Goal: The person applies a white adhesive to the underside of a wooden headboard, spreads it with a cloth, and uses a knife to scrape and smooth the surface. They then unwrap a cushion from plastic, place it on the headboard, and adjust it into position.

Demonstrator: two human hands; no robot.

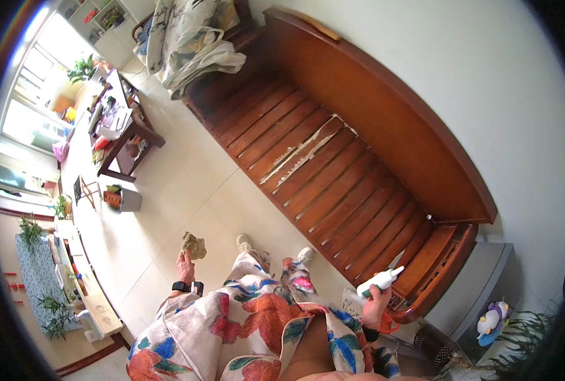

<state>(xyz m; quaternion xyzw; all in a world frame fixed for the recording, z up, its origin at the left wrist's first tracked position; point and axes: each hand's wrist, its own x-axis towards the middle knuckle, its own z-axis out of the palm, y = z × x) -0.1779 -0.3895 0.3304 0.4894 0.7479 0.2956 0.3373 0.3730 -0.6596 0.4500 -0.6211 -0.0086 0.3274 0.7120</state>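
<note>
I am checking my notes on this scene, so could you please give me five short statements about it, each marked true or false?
1. The left hand holds a crumpled tan cloth. True.
2. The right hand is empty. False: it grips a white nozzle bottle.
3. The wooden bench has a slatted seat with whitish marks on it. True.
4. The grey bin stands on the bench. False: it is on the tiled floor.
5. The penguin plush is to the right of the bottle. True.
</note>
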